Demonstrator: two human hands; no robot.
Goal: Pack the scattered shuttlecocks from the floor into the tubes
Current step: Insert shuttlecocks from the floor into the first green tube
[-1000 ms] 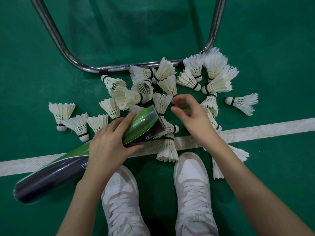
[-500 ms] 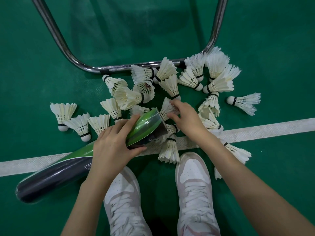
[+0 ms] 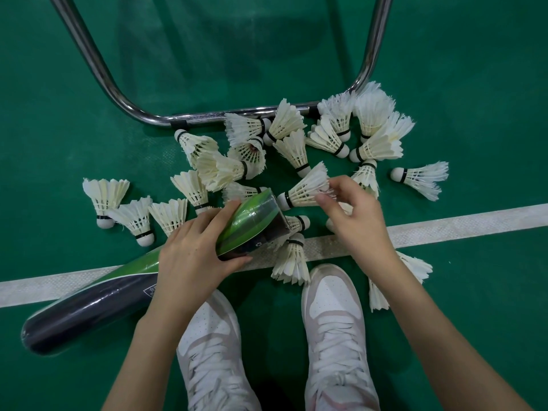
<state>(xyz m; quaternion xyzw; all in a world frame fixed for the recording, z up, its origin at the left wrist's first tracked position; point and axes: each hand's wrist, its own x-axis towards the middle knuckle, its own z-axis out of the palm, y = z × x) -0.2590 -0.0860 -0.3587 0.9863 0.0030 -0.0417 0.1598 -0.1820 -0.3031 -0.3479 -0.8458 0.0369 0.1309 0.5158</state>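
Note:
My left hand [image 3: 192, 256] grips a long green and black tube [image 3: 98, 295] near its open end [image 3: 267, 216], which is tilted up and to the right. My right hand [image 3: 355, 221] pinches the feathers of a white shuttlecock [image 3: 305, 189], whose cork end points at the tube's mouth, just to the right of it. Several more white shuttlecocks [image 3: 326, 134] lie scattered on the green floor beyond and around both hands.
A chrome tubular frame [image 3: 118, 96] curves across the floor behind the pile. A white court line [image 3: 474, 223] runs left to right under the tube. My two white shoes [image 3: 332, 315] stand below the hands.
My right hand reached into the pile, took one shuttlecock by its feathers and lifted it, cork end toward the tube's mouth. The left hand kept its hold on the tube.

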